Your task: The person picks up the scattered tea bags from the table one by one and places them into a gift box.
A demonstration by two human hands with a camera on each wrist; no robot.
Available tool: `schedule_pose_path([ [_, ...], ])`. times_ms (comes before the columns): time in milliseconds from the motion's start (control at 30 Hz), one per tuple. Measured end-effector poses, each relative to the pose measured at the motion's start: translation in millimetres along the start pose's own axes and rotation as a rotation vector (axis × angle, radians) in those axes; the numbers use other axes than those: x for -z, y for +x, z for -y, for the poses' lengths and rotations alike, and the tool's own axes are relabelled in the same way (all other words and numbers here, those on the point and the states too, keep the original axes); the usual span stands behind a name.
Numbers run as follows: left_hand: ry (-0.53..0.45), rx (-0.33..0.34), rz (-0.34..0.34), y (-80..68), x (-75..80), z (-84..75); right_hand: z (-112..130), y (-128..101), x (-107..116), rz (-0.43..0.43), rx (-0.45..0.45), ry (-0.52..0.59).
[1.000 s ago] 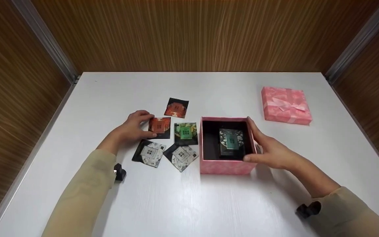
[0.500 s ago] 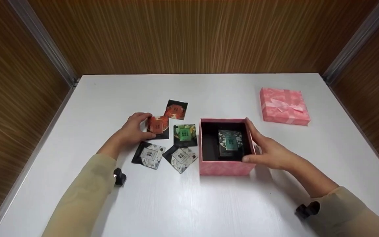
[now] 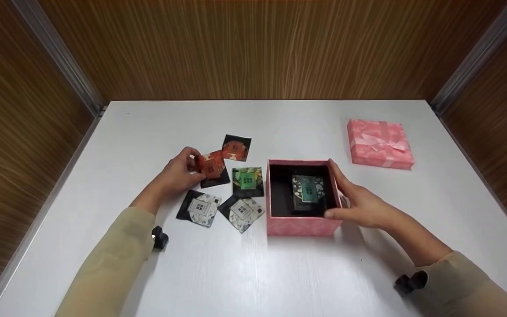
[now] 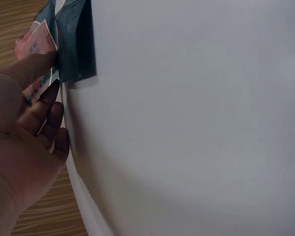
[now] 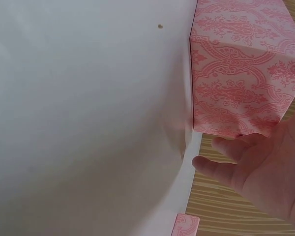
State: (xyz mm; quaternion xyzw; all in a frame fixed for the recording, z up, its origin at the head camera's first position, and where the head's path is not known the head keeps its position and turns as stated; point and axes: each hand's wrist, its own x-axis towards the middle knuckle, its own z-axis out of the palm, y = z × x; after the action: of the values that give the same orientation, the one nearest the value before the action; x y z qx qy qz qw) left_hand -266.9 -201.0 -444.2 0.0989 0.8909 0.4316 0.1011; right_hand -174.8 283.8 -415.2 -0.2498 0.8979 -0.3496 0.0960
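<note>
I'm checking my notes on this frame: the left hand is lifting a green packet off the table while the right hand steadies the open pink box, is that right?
Not quite: the packet pinched by the left hand is orange-red, as the head view shows. The green packet lies flat on the table. The right hand does steady the open pink box.

small label marks on the packets, none legible

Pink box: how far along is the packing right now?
Done: the pink box is open, its lid set aside to its right, and one teal packet lies inside. In hand: the left hand pinches an orange packet, lifted at one edge; the right hand steadies the box wall. Left: four packets on the table.
</note>
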Motion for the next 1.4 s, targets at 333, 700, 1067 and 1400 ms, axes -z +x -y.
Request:
schedule_pose_path([
  [333, -0.008, -0.062, -0.039, -3.4, 9.5, -13.0, 0, 1, 0, 0.005, -0.001, -0.008],
  [700, 0.083, -0.22, -0.131, -8.7, 11.3, -73.9, 2, 1, 0, 0.002, -0.015, 0.005],
  [1067, 0.069, -0.479, -0.121, -23.1, -12.0, -125.9, 6, 3, -2, 0.005, -0.008, -0.001],
  [1400, -0.039, -0.551, 0.009, -31.5, -31.8, -158.4, 5, 1, -2, -0.005, 0.008, -0.011],
])
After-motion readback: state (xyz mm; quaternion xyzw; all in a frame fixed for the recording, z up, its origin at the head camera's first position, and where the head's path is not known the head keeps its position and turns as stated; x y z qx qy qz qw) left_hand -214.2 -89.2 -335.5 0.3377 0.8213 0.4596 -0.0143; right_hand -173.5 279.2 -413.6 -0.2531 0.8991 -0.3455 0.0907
